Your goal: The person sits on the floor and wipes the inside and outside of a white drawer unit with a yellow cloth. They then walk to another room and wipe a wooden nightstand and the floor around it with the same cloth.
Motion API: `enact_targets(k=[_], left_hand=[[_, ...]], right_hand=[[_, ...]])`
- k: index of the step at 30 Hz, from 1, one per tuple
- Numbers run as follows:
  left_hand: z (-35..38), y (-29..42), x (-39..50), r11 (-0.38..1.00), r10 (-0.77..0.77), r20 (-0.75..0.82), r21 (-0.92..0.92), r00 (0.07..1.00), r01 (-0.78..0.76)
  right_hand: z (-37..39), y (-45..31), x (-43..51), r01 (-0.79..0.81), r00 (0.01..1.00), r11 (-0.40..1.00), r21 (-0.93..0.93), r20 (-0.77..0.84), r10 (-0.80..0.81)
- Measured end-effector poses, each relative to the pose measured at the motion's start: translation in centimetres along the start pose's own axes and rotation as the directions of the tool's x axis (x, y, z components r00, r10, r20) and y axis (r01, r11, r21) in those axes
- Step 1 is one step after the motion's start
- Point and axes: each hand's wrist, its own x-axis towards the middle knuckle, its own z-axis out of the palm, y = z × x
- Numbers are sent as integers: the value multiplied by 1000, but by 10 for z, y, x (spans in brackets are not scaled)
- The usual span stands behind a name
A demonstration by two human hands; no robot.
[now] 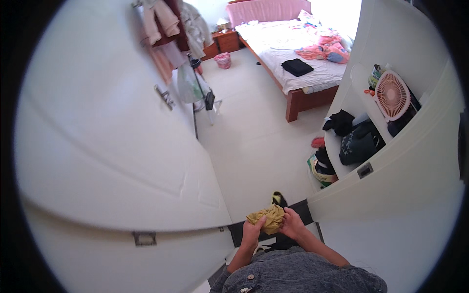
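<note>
Between both hands, in front of my body, is a crumpled mustard-yellow cloth (270,218). My left hand (253,231) grips its left side, the thumb lying over the near fabric. On the other side, my right hand (292,223) holds the cloth's right edge with the fingertips. Just beyond the cloth, one foot in a black and yellow shoe or slipper (279,199) shows on the floor past the dark threshold (303,210). The rest of my lower body is mostly hidden by my grey top (304,273).
A white door (121,139) stands open at left, clothes (165,29) hanging behind it. Curved shelves (333,150) at right hold a pink fan (392,96) and a dark bag (359,144). Ahead, pale floor (249,146) leads to a wooden bed (293,104) with folded black cloth (297,67).
</note>
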Motion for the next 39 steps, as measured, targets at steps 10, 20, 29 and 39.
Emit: enact_targets(k=[10, 20, 29, 39], left_hand=[[124, 134, 195, 814, 125, 263, 524, 957, -251], [161, 191, 388, 888, -83, 407, 445, 910, -118], [181, 284, 608, 830, -79, 452, 524, 888, -193], [219, 385, 789, 905, -29, 467, 387, 884, -175]], right_hand=[[81, -209, 147, 137, 944, 989, -52, 311, -114], [80, -326, 282, 35, 986, 990, 136, 157, -56], [155, -482, 423, 174, 963, 984, -21, 210, -166], [222, -629, 567, 100, 969, 981, 164, 206, -133]])
